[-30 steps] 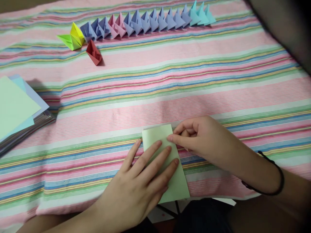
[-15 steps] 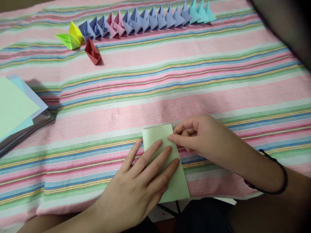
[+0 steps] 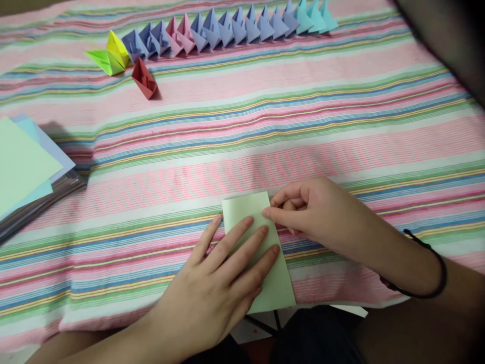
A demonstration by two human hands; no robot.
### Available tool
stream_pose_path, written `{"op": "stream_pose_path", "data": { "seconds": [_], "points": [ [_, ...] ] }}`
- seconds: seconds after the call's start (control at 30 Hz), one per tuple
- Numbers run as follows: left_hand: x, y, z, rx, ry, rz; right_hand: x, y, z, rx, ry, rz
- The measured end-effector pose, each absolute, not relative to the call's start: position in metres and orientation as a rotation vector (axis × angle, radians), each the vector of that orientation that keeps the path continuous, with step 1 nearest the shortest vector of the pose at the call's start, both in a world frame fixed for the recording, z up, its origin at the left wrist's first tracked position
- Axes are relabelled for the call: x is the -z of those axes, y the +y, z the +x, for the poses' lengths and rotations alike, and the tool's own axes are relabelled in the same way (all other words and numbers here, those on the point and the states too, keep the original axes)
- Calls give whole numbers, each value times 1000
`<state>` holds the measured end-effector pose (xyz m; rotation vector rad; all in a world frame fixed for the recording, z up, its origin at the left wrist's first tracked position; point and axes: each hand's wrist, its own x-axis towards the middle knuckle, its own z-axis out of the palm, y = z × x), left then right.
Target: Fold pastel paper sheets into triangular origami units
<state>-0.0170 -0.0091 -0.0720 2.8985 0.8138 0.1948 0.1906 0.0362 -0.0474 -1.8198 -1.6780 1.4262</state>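
At the near edge of the striped woven cloth, the folded pale-green paper rectangle lies flat. Left hand, fingers spread, presses it; right hand pinches its right edge.

matt pale green paper sheet on ribbed, striped woven cloth

The folded paper is pale green. The cloth is striped pink, white, green, blue and yellow. The paper boats run lime, yellow, lavender, pink, teal, beside a red boat.
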Motion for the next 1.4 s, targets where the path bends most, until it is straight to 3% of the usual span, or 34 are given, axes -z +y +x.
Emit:
{"op": "stream_pose_path", "data": {
  "seconds": [0.23, 0.47, 0.67, 1.4],
  "points": [
    [72, -9, -16, -185, 816, 2901, 46, 33, 190, -1283, -1728, -1837],
    [71, -9, -15, -201, 833, 2909, 46, 7, 196, -743, -1988, -1538],
    [72, -11, -15, -244, 846, 2913, 61, -21, 198, -465, -2236, -1277],
    [71, -12, -16, -224, 862, 2911, 72, -28, 197, -336, -2277, -1238]
  ]
}}
